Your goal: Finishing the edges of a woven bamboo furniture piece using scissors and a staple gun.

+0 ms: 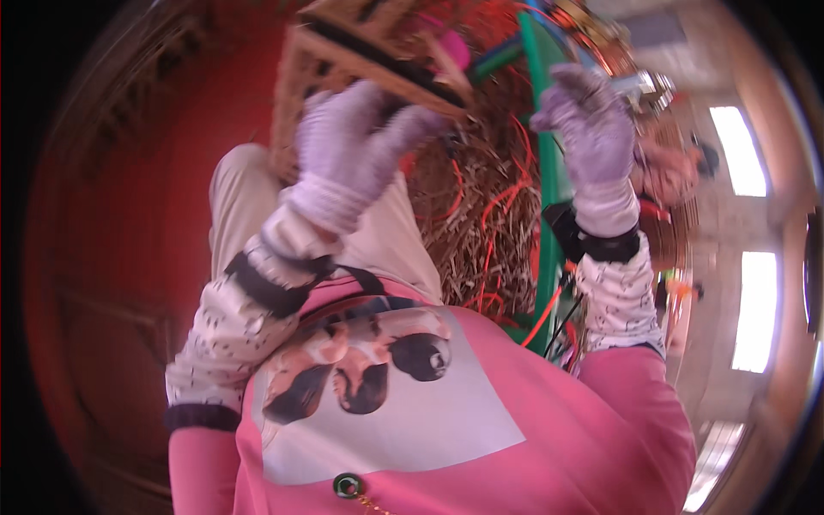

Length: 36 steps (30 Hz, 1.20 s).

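Note:
Both my hands wear pale purple knit gloves, and the picture is blurred by motion. My left hand (356, 150) is beside the lower edge of a brown, box-like thing with holes and slats (296, 94). Its thumb side stretches to the right, apart from the other fingers. Whether it touches the box, I cannot tell. Farther right, my right hand (592, 129) is raised by a long green edge (542, 163). Its fingers are half bent with dirty tips, the thumb stands off to the left, and no object shows in it.
Pale shredded strips (468, 249) cover the ground between my legs and the green edge, with an orange cord (502, 197) across them. A pink round thing (452, 50) lies beyond the box. Another person (669, 172) is at the right, near bright windows (740, 150).

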### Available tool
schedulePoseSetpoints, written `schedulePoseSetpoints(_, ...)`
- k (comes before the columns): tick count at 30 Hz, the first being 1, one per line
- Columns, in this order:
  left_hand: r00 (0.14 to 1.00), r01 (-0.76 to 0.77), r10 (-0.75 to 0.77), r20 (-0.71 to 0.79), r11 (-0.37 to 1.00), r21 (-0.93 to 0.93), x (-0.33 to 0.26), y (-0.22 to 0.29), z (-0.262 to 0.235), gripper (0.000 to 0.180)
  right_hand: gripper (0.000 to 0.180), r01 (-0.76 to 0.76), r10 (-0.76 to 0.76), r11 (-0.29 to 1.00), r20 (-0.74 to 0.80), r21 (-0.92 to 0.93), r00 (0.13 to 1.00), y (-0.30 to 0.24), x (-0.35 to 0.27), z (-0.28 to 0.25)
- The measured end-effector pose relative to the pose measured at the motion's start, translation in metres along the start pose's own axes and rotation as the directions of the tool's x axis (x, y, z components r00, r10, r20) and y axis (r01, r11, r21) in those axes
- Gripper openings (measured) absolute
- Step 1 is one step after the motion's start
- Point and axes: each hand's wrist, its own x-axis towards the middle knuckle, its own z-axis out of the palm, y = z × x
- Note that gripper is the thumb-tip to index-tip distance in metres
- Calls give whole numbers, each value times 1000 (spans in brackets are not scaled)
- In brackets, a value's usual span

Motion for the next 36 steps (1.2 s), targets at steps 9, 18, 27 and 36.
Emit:
schedulePoseSetpoints(9, 985, -80, -6, 171, 866, 494, 7, 34, -22, 29, 23, -800, 471, 559, -710, -219, 524, 103, -159, -237)
schedulePoseSetpoints(18, 960, -12, -56, 273, 970, 242, 0, -4, 3, 29, 57, -785, 681, 62, -549, -616, 484, 164, -211, -238)
schedulePoseSetpoints(27, 924, 221, -282, 256, 944, 243, 9, 17, -1, 32, 63, -712, 761, -280, -601, -644, 244, 165, -236, -260)
schedulePoseSetpoints(36, 857, -42, -96, 506, 966, 255, 24, 24, 18, 35, 48, -914, 765, 115, -552, -389, 331, 273, -204, -263)
